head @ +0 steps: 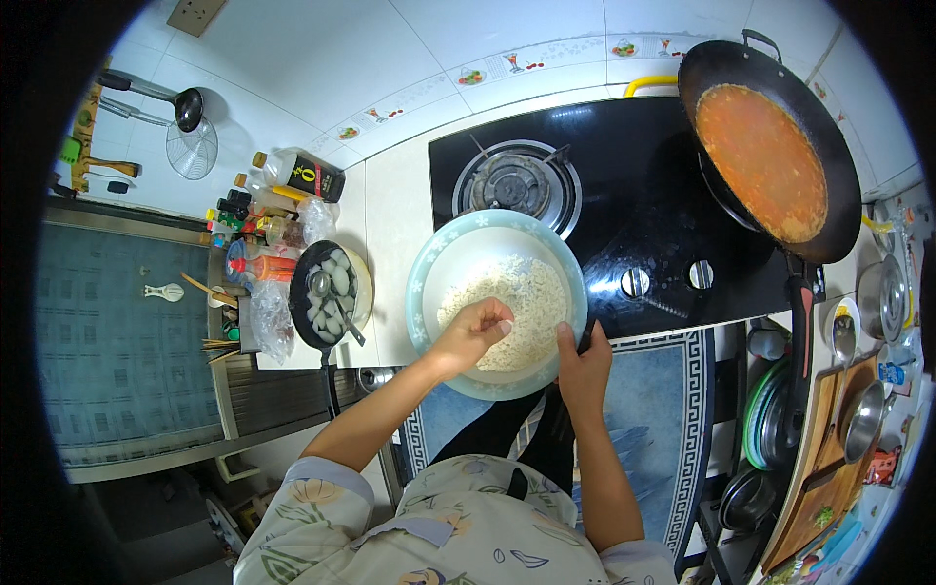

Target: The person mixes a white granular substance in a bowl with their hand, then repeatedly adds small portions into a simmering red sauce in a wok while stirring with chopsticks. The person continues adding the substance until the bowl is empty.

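Observation:
A pale blue-rimmed bowl (424,292) with white flower prints is held before me, partly over the counter and the hob's front left. Crumbly, pale floury flakes (523,307) cover much of its bottom. My left hand (472,336) is above the flakes, fingertips drawn together against the thumb; whether a pinch of flakes is between them is hidden. On the near right side of the bowl, my right hand (585,365) grips the rim, thumb on the inner side and some fingers out of sight beneath. A narrow dark thing shows between its thumb and forefinger.
A wok (841,212) of orange-red liquid rests on the right of the black glass hob (621,175); the left burner (512,186) is bare. A black pan (303,322) with pale rounded pieces and a spoon stands left, its handle jutting over the counter edge. Bottles (303,175) stand behind.

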A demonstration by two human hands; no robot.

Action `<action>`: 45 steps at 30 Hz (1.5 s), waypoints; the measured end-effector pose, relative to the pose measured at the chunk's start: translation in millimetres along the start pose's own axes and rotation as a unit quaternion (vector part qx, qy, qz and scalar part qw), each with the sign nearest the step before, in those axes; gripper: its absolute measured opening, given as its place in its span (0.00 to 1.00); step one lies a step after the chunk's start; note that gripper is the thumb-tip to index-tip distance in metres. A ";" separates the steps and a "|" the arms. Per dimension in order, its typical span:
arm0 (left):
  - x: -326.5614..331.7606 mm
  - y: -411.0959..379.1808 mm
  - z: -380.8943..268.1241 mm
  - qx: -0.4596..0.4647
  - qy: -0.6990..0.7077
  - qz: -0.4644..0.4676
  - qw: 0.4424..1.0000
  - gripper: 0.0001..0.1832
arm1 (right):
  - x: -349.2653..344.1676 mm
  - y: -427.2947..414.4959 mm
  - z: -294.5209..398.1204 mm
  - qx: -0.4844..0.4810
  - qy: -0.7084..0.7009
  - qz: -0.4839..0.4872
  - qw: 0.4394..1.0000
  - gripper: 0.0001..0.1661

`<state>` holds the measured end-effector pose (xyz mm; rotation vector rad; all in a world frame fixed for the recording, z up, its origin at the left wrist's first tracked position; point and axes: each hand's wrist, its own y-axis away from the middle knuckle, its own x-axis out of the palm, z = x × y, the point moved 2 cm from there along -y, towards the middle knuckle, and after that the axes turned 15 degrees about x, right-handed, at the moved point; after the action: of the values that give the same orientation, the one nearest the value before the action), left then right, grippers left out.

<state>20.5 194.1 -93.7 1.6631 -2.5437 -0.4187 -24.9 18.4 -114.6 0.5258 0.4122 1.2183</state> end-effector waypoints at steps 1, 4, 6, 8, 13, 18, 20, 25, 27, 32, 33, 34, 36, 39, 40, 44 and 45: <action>0.1 -0.2 -1.5 -0.001 0.017 -0.011 1.000 0.03 | 0.2 -0.3 -0.5 -0.002 -0.002 0.001 1.000 0.14; 0.7 -1.5 -7.3 -0.011 0.015 -0.020 1.000 0.02 | 0.2 0.9 2.2 0.000 -0.002 -0.003 1.000 0.14; 1.4 -2.2 -6.7 -0.021 0.009 -0.039 0.999 0.03 | 0.1 0.6 1.9 -0.004 -0.002 -0.002 1.000 0.14; 1.7 -2.7 -7.5 -0.034 -0.001 -0.053 0.998 0.05 | -0.3 -0.3 0.4 -0.007 0.002 -0.004 1.000 0.14; -1.0 -2.4 -4.8 -0.065 0.003 -0.078 0.995 0.13 | 0.4 -1.7 -1.8 -0.008 0.003 -0.003 1.000 0.14; -1.7 0.5 -3.6 -0.118 0.050 -0.112 0.985 0.19 | 0.9 -6.7 -8.5 -0.051 0.020 -0.012 0.998 0.14; -5.0 1.8 0.0 -0.112 0.081 -0.096 0.986 0.19 | 0.3 -8.9 -14.4 -0.069 0.030 -0.018 0.997 0.14; -4.3 4.3 -1.4 -0.082 0.057 -0.082 0.992 0.11 | 0.5 -9.9 -15.0 -0.059 0.032 -0.013 0.998 0.14; -4.2 5.0 -3.5 -0.093 0.063 -0.086 0.990 0.07 | 0.3 -9.4 -14.6 -0.053 0.031 -0.013 0.998 0.14; -6.8 6.4 2.8 -0.081 0.081 -0.056 0.992 0.05 | 1.1 -8.0 -13.2 -0.054 0.009 -0.008 0.998 0.13; -7.0 6.5 2.6 -0.080 0.078 -0.049 0.993 0.05 | 1.3 -8.3 -13.5 -0.054 0.004 -0.006 0.999 0.13; -7.0 6.6 2.5 -0.079 0.075 -0.041 0.993 0.04 | 1.4 -8.3 -13.8 -0.053 0.000 -0.005 0.999 0.13; -6.5 7.4 1.5 -0.077 0.057 -0.037 0.995 0.05 | 1.3 -8.1 -14.0 -0.052 0.002 -0.004 0.999 0.13; -4.9 8.3 -5.3 -0.086 0.034 -0.050 0.994 0.07 | 1.1 -7.7 -13.9 -0.050 0.006 -0.005 0.999 0.13; -4.7 8.4 -7.1 -0.091 0.027 -0.057 0.994 0.08 | 1.1 -7.5 -13.8 -0.050 0.007 -0.006 0.999 0.13; -5.9 7.2 -6.9 -0.089 0.007 -0.073 0.993 0.13 | 0.6 -8.2 -14.7 -0.054 0.010 -0.007 0.998 0.14; -7.2 8.1 -7.8 -0.094 0.000 -0.071 0.993 0.15 | 1.1 -8.8 -15.9 -0.061 0.006 -0.006 0.998 0.14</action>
<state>17.9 202.1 -83.5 1.7767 -2.3110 -0.6462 -26.7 19.7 -132.7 0.4106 0.3492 1.2267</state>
